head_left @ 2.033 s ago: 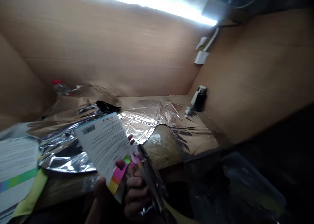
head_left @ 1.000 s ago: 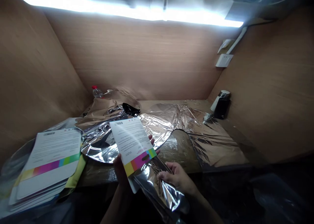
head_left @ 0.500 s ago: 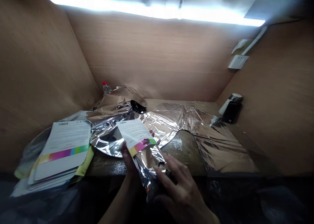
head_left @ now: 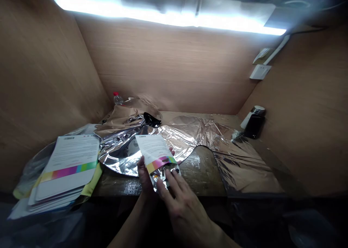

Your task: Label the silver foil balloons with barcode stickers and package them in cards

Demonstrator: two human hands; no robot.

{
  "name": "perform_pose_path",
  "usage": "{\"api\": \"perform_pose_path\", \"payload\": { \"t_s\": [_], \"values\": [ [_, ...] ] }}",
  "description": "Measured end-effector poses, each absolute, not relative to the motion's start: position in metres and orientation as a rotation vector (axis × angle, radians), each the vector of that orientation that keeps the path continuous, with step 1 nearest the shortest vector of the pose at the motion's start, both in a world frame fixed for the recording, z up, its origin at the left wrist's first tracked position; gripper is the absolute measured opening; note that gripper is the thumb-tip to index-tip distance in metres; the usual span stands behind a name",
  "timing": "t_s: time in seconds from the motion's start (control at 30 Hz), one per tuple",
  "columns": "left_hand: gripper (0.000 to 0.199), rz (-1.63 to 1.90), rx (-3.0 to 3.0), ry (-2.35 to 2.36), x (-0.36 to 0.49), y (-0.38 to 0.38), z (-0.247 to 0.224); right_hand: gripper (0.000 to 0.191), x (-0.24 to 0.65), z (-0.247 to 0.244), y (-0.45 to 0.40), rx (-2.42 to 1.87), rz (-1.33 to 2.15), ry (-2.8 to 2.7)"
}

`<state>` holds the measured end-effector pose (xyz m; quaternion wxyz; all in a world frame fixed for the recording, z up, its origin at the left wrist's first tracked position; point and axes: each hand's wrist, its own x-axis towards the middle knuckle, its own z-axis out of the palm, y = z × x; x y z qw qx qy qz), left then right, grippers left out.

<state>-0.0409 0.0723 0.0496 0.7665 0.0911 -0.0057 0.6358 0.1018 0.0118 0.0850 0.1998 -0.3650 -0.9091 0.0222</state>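
Observation:
My left hand (head_left: 145, 173) holds a white printed card (head_left: 152, 146) with a rainbow stripe, gripping it from behind with the thumb at its left edge and fingertips showing at its right. Shiny silver foil film (head_left: 157, 176) lies against the card's lower part. My right hand (head_left: 183, 201) rests on that foil, its fingers stretched and somewhat apart; its thumb is hidden. Left of my hands is a stack of similar cards (head_left: 72, 155) on yellow and clear wrapping. A large crumpled silver foil sheet (head_left: 122, 157) spreads behind the held card.
More foil (head_left: 244, 168) drapes over the bench's right front edge. A dark bottle (head_left: 255, 123) with a silver cap stands at the right, and a red-capped clear bottle (head_left: 117, 98) at the back left. Wooden panels (head_left: 163, 63) enclose three sides beneath a bright lamp (head_left: 163, 19).
My right hand has moved up and left onto the foil just below the card's stripe. The foil that hung long below the card now shows only as a short piece. The card has shifted slightly right.

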Motion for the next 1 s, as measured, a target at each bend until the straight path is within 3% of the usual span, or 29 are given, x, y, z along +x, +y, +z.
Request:
{"api": "perform_pose_path", "payload": {
  "t_s": [0.2,0.37,0.43,0.57,0.73,0.9,1.0],
  "values": [
    [0.076,1.374,0.201,0.01,-0.038,0.069,0.053,0.087,0.1,0.078,0.007,-1.012,0.232,-2.609],
    [0.076,1.295,0.218,0.022,-0.023,0.064,0.051,0.087,0.093,0.082,0.024,-1.03,0.227,-2.489],
    [0.078,1.296,0.218,0.017,-0.027,0.066,0.048,0.074,0.101,0.084,0.024,-0.942,0.267,-2.476],
    [0.086,1.196,0.228,0.022,-0.037,0.067,0.042,0.025,0.125,0.083,0.03,-0.946,0.266,-2.147],
    [0.078,1.141,0.229,-0.022,-0.027,0.061,0.036,0.016,0.137,0.084,0.052,-0.996,0.42,-1.978],
    [0.084,1.13,0.286,-0.04,-0.028,0.059,0.033,0.01,0.15,0.104,0.043,-0.707,0.994,-2.182],
    [0.087,1.123,0.302,-0.02,-0.033,0.058,0.033,0.015,0.157,0.108,0.041,-0.769,0.962,-2.159]
  ]
}}
